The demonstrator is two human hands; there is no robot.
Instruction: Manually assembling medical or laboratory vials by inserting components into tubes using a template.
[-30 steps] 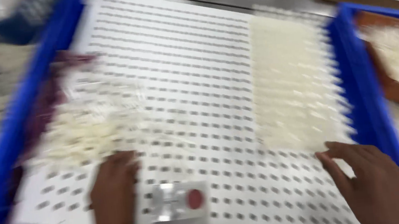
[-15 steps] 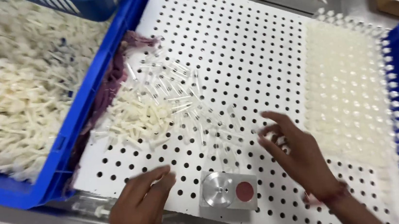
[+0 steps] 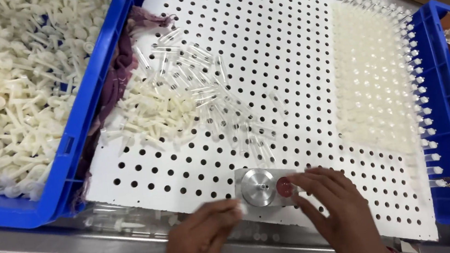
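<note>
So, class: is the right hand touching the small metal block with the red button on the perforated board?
Touching. The head view shows the right hand with its fingers laid over the red button end of the metal block, no gap visible.

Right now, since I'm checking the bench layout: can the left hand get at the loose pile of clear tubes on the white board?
Probably yes: the left hand rests at the board's near edge, with only bare holes before the tubes.

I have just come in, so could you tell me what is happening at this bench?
A person's left hand and right hand rest on a small metal block at the near edge of a white board full of holes. Clear tubes lie loose on it, and finished white pieces fill its right side. A blue bin sits left.
</note>
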